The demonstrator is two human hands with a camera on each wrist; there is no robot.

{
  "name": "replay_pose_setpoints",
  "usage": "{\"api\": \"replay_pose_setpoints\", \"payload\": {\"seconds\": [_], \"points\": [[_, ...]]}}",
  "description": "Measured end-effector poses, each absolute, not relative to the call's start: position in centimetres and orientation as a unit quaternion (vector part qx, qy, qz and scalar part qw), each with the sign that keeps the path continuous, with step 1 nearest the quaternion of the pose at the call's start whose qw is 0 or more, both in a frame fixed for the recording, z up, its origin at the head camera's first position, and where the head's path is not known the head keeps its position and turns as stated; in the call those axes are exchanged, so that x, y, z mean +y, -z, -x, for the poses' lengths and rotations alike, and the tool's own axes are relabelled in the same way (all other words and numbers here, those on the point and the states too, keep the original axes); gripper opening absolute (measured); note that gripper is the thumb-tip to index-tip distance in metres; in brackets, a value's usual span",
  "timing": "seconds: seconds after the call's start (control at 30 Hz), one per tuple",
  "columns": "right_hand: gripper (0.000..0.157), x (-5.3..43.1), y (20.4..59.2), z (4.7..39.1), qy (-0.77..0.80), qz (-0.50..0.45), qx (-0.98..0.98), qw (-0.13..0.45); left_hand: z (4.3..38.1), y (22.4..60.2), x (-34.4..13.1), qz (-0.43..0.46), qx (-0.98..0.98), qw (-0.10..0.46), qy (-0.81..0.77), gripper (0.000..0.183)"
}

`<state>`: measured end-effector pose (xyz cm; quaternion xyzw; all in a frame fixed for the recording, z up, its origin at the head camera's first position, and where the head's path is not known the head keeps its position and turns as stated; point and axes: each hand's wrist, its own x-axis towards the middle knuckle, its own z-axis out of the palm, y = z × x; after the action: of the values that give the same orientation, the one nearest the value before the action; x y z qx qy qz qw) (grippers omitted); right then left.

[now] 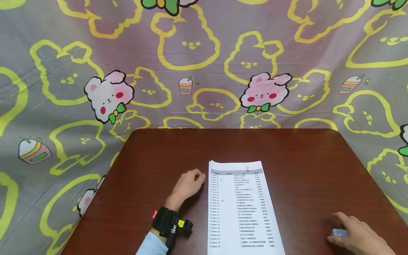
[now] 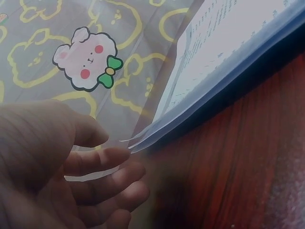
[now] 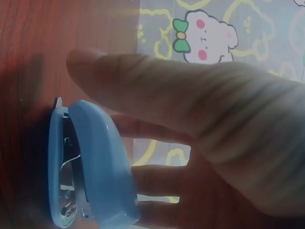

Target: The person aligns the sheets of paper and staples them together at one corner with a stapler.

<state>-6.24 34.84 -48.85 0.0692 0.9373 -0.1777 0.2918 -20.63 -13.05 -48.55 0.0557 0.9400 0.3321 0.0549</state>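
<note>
A stack of printed sheets [image 1: 229, 212] lies on the table, covered with rows of text. Just left of its edge my left hand [image 1: 188, 184] rests, fingers loosely bent and holding nothing; in the left wrist view the sheets' corner [image 2: 152, 131] is close to the fingertips. At the right, my right hand [image 1: 361, 235] is around a light blue stapler [image 1: 339, 232]. The right wrist view shows the stapler [image 3: 107, 167] with the thumb [image 3: 128, 78] stretched out near its end and the other fingers extended behind it, partly hidden. No firm grip is visible.
The brown wooden table [image 1: 159, 152] has rounded far corners. A patterned curtain [image 1: 207, 46] with rabbit faces and cups hangs behind it and along the sides. A black strap with a small camera [image 1: 172, 223] is on the left wrist.
</note>
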Motion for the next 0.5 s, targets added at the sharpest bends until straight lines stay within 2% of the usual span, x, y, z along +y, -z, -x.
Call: {"api": "replay_pose_setpoints", "payload": {"seconds": [0.27,0.5], "points": [[0.081,34.81,48.50,6.33,0.171,-0.082,0.941,0.280,20.50,48.40,-13.05,-0.044,0.938,0.058,-0.337,0.022],[0.087,35.07,48.91,6.23,0.158,-0.104,0.933,0.306,20.60,48.61,-13.12,-0.049,0.939,0.058,-0.336,0.021]]}}
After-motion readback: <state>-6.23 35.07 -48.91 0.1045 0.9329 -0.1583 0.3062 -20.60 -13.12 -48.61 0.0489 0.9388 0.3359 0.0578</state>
